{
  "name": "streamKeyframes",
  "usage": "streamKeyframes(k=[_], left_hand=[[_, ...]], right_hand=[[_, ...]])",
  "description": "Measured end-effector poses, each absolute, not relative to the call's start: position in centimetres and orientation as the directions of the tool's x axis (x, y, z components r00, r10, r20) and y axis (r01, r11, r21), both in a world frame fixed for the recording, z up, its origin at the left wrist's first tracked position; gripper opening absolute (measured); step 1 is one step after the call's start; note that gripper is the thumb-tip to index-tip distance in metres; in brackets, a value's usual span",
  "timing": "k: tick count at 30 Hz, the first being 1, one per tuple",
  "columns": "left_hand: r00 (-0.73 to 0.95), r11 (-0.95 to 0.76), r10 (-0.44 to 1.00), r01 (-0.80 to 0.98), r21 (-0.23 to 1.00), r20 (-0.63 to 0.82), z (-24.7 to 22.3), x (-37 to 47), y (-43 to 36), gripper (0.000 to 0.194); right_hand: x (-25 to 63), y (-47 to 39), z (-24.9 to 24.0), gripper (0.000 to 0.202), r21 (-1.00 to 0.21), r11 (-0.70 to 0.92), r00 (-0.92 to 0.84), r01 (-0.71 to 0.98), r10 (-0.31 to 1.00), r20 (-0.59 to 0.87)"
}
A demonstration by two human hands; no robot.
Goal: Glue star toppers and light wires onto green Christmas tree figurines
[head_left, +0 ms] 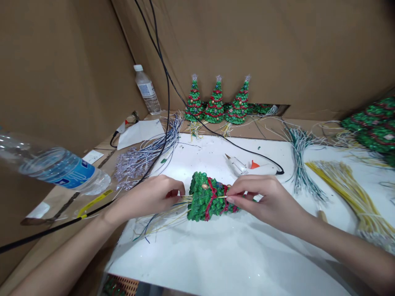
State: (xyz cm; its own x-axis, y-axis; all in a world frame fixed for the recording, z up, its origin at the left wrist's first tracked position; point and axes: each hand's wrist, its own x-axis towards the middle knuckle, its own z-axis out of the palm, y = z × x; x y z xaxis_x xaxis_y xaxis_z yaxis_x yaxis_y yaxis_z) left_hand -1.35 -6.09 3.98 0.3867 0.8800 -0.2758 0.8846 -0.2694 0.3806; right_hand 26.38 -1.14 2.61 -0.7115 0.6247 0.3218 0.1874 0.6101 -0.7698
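Observation:
A green Christmas tree ornament [201,200] with red garland and gold balls lies on its side on the white board, its base facing left. Thin yellow, white and blue wires [154,218] trail from the base. My left hand [160,193] is closed on these wires just left of the base. My right hand [262,197] pinches the end of a pale wire [220,197] that runs across the tree's side. The right fingers partly cover the tree's narrow end.
Three upright trees [214,105] stand at the back. A glue gun [240,165] lies behind the hands. Wire bundles [300,158] [354,189] are on the right, others [163,142] at the left. Two bottles [147,91] [70,170] and black cables [168,90] are also about.

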Motion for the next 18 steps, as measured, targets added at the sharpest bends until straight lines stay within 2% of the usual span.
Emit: streamKeyframes(k=[8, 13, 18], left_hand=[[0.400, -0.259, 0.873, 0.866, 0.429, -0.280, 3.76, -1.16, -6.30, 0.018], [0.377, -0.252, 0.874, 0.891, 0.377, -0.307, 4.17, -1.23, -6.55, 0.019], [0.374, -0.254, 0.885, 0.888, 0.384, -0.278, 4.29, -1.34, -6.68, 0.019]], right_hand=[[25.84, -1.59, 1.71, 0.015, -0.612, 0.786, -0.736, 0.083, 0.463, 0.494], [25.90, -1.59, 1.76, 0.009, -0.636, 0.761, -0.709, 0.129, 0.519, 0.477], [26.04, -1.43, 2.30, 0.008, -0.679, 0.710, -0.714, 0.187, 0.573, 0.403]])
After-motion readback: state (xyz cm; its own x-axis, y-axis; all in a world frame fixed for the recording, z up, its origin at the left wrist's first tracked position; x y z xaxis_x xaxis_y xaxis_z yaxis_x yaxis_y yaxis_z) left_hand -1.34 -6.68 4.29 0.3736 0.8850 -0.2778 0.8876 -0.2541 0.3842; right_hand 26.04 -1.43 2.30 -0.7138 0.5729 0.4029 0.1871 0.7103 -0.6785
